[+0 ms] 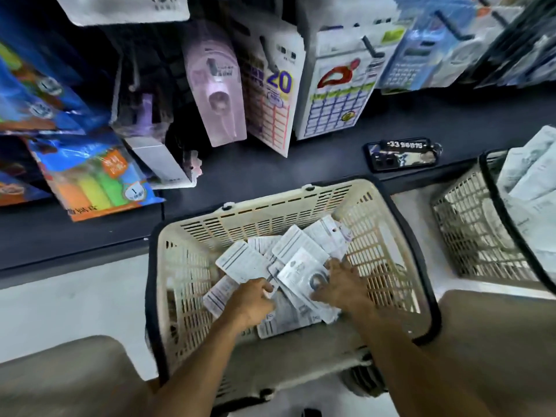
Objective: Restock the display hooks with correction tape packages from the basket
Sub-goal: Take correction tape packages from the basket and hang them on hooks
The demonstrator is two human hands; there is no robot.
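Plastic-fronted correction tape packages lay loose inside the basket.
Light, slippery cards: left hand pinched one's edge; right hand pressed flat on another.

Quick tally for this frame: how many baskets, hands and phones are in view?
Baskets: 2, the cream basket holding the packages and a second basket to its right
Hands: 2, left hand and right hand
Phones: 1, the phone
Total: 5
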